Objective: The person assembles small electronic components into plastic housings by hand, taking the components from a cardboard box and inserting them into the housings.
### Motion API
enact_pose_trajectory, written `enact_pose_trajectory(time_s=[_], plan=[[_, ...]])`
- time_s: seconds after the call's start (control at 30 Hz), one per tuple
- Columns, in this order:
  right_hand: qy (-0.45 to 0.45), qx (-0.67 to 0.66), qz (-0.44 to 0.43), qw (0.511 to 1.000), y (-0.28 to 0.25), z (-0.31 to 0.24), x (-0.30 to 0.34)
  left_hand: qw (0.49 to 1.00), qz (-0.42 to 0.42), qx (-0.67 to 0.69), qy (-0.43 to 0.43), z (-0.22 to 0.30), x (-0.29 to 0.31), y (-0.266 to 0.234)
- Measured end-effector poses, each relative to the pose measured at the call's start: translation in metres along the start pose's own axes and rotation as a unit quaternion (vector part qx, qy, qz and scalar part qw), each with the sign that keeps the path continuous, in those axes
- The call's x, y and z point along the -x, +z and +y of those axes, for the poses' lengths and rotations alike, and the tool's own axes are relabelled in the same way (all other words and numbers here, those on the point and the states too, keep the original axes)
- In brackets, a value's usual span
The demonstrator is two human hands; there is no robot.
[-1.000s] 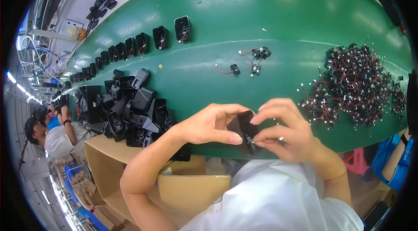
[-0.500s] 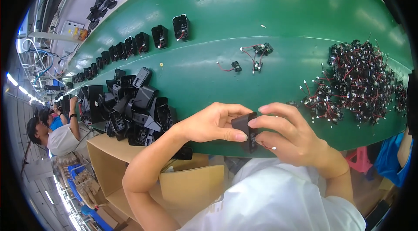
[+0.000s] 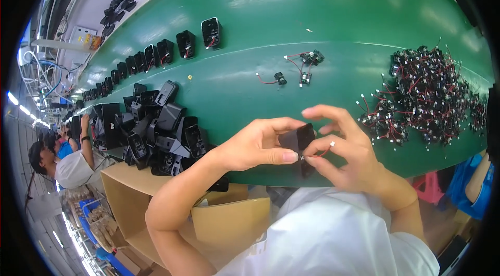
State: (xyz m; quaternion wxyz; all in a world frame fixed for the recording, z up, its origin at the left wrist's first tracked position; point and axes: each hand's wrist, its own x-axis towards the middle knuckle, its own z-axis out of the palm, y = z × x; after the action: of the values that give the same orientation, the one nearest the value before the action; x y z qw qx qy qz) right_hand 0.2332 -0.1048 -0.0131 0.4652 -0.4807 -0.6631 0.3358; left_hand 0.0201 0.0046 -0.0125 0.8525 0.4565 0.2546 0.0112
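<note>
A black plastic housing point(image 3: 299, 138) is gripped between the thumb and fingers of my left hand point(image 3: 252, 143), close to the table's near edge. My right hand point(image 3: 354, 161) has thumb and index finger pinched at the housing's lower right side. From that pinch a red wire lead point(image 3: 327, 152) curves up to a small white plug. The part at the lead's other end is hidden by the fingertips and the housing. The other right fingers are raised and bent beside the housing.
On the green table point(image 3: 250, 73) lie a pile of black housings point(image 3: 169, 114) at left, a row of housings point(image 3: 185, 44) behind, loose wired parts point(image 3: 306, 67), and a large heap of them point(image 3: 427, 93) at right. An open cardboard box point(image 3: 232, 218) sits below the edge. A co-worker point(image 3: 73, 166) is at far left.
The housing has turned in my left hand. My right fingers have shifted from its face to its lower side, the upper ones lifting away, and the red lead with its white plug now shows.
</note>
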Motion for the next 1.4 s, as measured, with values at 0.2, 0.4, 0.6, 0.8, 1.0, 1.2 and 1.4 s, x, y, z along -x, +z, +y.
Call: enact_pose_trajectory(time_s=[0.2, 0.4, 0.6, 0.8, 1.0, 1.2, 1.4], plan=[[-0.070, -0.010, -0.043, 0.997, 0.008, 0.003, 0.001, 0.997, -0.054, 0.040, 0.047, -0.008, 0.003, -0.002], [-0.079, -0.025, 0.015, 0.996, 0.016, 0.007, 0.010, 0.991, -0.072, 0.085, 0.070, -0.009, 0.001, -0.003], [-0.069, -0.030, 0.023, 0.997, 0.015, 0.009, 0.014, 0.992, -0.074, 0.073, 0.074, -0.006, 0.004, -0.005], [-0.029, -0.043, 0.034, 0.998, 0.017, 0.005, 0.008, 0.993, -0.046, 0.033, 0.103, -0.007, 0.004, -0.006], [-0.050, 0.000, -0.054, 0.997, -0.002, -0.002, -0.006, 0.998, -0.033, 0.031, 0.046, -0.004, 0.003, -0.001], [-0.068, -0.017, -0.023, 0.997, 0.003, -0.001, -0.004, 0.995, -0.057, 0.041, 0.074, -0.007, 0.005, -0.005], [-0.091, -0.012, 0.006, 0.996, 0.007, -0.011, 0.002, 0.986, -0.120, 0.019, 0.116, -0.002, 0.011, -0.009]])
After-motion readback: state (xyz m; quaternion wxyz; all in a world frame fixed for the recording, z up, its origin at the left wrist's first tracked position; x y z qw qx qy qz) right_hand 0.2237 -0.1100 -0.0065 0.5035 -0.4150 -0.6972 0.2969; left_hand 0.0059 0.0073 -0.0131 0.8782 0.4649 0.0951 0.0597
